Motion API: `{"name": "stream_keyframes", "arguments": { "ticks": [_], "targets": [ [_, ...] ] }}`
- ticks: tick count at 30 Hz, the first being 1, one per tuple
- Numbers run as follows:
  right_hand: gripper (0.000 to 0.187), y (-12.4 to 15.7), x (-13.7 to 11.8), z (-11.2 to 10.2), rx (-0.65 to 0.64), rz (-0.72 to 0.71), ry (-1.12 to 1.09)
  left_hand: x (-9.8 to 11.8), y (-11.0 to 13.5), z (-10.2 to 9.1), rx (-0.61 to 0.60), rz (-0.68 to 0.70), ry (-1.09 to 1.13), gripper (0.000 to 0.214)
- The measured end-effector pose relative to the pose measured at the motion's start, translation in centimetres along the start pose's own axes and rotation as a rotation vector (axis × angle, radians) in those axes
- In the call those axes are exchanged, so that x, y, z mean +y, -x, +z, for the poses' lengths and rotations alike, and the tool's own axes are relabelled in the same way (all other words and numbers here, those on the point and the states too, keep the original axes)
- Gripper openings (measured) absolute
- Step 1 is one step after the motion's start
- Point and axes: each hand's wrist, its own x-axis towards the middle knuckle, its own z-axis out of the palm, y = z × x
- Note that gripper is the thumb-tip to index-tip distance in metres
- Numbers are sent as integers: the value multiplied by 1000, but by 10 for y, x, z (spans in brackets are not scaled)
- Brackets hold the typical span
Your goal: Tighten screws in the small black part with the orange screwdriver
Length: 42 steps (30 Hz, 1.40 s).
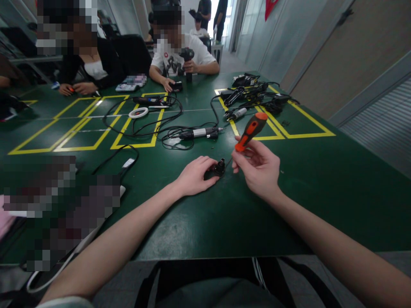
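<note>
My right hand (258, 164) is closed around the lower handle of a screwdriver (253, 128), which has an orange and black grip. The screwdriver tilts, handle up to the right, with its thin shaft slanting down to the left. Against the table, my left hand (197, 174) grips a small black part (220, 167) between thumb and fingers. A short round post stands up from that part. The shaft's tip is close beside the part; whether they touch I cannot tell.
Beyond my hands lies a grey and black pen-shaped electric tool (199, 133) with coiled cable. More tools and cables (253, 94) are heaped at the back right. A white ring (138, 112) lies within yellow tape. Across the green table (173, 239), a person (183, 60) holds a power drill (187, 55).
</note>
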Motion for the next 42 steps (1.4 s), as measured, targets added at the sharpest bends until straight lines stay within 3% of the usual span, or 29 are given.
{"name": "stream_keyframes", "arguments": {
  "ticks": [22, 31, 42],
  "targets": [
    [23, 0, 0, 0, -60, -97, -76, 2, -1, -3, -13, -5, 13, 23],
    [26, 0, -5, 1, -22, 19, 21, 2, -1, -2, -11, -13, 11, 22],
    [36, 1, -5, -1, 32, -1, 82, 3, -1, -3, -15, -11, 8, 25]
  ]
}}
